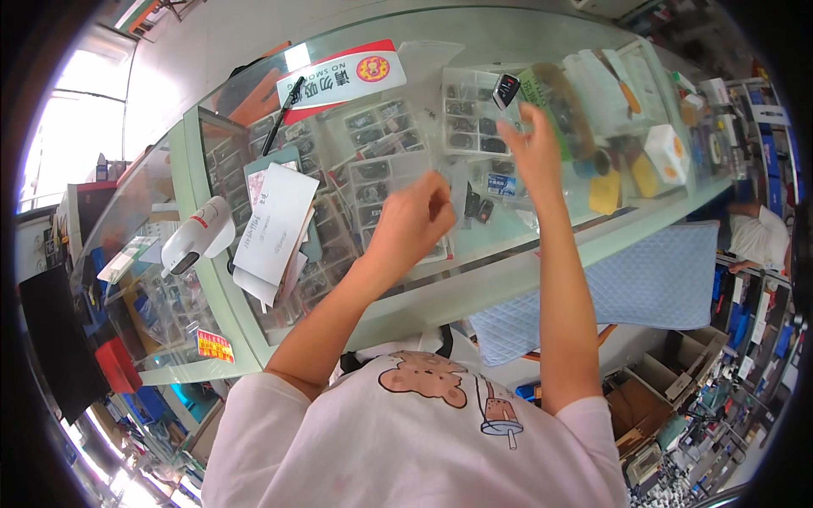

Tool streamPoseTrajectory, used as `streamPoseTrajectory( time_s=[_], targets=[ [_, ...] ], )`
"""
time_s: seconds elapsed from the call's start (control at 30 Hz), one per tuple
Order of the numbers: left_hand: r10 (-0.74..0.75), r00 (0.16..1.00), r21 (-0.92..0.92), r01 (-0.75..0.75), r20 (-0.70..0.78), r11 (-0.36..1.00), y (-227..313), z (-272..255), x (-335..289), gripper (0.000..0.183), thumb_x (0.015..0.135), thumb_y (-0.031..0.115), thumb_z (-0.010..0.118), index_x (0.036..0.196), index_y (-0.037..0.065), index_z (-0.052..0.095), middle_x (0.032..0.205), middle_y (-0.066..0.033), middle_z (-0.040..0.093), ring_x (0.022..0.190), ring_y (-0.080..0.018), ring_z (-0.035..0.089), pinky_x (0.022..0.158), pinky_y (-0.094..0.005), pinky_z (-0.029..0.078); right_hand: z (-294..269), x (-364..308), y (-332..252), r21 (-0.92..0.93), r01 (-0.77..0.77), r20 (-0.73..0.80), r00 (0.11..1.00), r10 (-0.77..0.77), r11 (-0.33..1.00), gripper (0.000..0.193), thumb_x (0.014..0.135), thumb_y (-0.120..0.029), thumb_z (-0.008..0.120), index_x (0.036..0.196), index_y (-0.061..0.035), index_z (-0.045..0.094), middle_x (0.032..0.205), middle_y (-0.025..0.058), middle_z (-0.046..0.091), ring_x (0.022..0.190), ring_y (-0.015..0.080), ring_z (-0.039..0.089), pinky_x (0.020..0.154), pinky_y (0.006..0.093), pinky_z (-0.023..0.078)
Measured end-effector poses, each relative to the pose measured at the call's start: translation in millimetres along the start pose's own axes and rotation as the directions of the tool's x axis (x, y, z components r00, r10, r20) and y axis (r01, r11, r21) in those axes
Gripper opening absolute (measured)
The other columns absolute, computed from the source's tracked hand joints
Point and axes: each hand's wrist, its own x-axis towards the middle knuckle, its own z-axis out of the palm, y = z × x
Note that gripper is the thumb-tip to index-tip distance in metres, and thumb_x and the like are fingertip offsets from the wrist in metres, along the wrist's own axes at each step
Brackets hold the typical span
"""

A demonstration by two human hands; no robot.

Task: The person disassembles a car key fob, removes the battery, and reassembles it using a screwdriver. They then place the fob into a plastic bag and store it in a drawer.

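Over the glass counter, my left hand is closed, its fingers curled together; anything inside them is hidden. My right hand reaches farther out, thumb and forefinger apart, with nothing visible between them. Just beyond its fingertips is a black car key fob with a silver edge. Between my hands, nearer to me, another dark key fob lies beside a small blue card. Clear compartment boxes of dark key fobs show around and below my hands.
On the left are a white handheld scanner, papers, a black pen and a red-and-white sign. A white box and yellow item sit at right. A person is at far right.
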Motion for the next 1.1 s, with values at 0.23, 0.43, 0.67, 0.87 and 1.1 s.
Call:
streamPoseTrajectory(
  time_s=[0.23,0.43,0.67,0.87,1.1],
  targets=[
    [-0.063,0.994,-0.075,0.056,-0.087,0.996,-10.3,-8.3,24.7,0.029,0.079,0.001,0.049,0.105,0.004,0.061,0.063,-0.004,0.051,0.058,-0.0084,0.047,0.055,-0.0237,0.042,52.2,69.7,31.2,-0.57,0.045,-0.032,0.997,-0.077,0.82,0.039,0.079,-0.032,0.063,0.114,-0.0181,0.056,0.117,0.0102,0.052,0.105,0.0292,0.049,0.081,0.0386,0.046],
    [-0.057,0.988,-0.039,0.052,-0.145,0.998,-7.5,-2.6,22.3,0.028,0.079,0.001,0.051,0.104,0.003,0.063,0.065,-0.0038,0.055,0.058,-0.0086,0.049,0.056,-0.024,0.042,8.0,-18.6,6.4,0.633,-0.268,0.12,0.961,0.249,0.726,0.03,0.081,-0.014,0.061,0.108,-0.0021,0.058,0.104,0.0068,0.061,0.083,0.0127,0.055,0.072,0.0255,0.045],
    [0.234,0.966,0.035,-0.239,0.112,0.97,22.4,73.3,3.7,0.032,0.082,0.001,0.051,0.114,0.005,0.056,0.067,-0.007,0.056,0.057,-0.0133,0.051,0.059,-0.0261,0.044,-60.1,-179.0,-44.0,0.86,-0.199,0.054,0.951,0.303,0.47,0.033,0.079,-0.007,0.063,0.111,-0.0022,0.061,0.127,0.0123,0.049,0.089,0.0102,0.054,0.073,0.0237,0.045],
    [0.216,0.835,0.003,-0.252,0.507,0.968,44.8,146.0,-54.3,0.027,0.085,0.0,0.048,0.109,0.003,0.059,0.069,-0.0067,0.057,0.059,-0.0112,0.052,0.057,-0.0257,0.045,-93.5,-287.2,-14.7,0.852,-0.19,-0.106,0.85,0.516,0.488,0.033,0.082,-0.017,0.062,0.113,-0.0044,0.06,0.133,0.0154,0.042,0.102,0.0177,0.052,0.078,0.0272,0.044],
    [0.385,0.316,-0.172,-0.535,0.867,0.827,72.6,231.3,-192.8,0.031,0.084,-0.001,0.047,0.113,0.003,0.058,0.084,-0.0161,0.063,0.068,-0.0242,0.062,0.062,-0.0319,0.047,-101.8,-442.7,-18.2,0.727,-0.132,-0.583,0.401,0.707,0.674,0.035,0.086,-0.016,0.054,0.118,-0.0012,0.055,0.132,0.0167,0.042,0.117,0.0259,0.044,0.095,0.033,0.035]
  ],
)
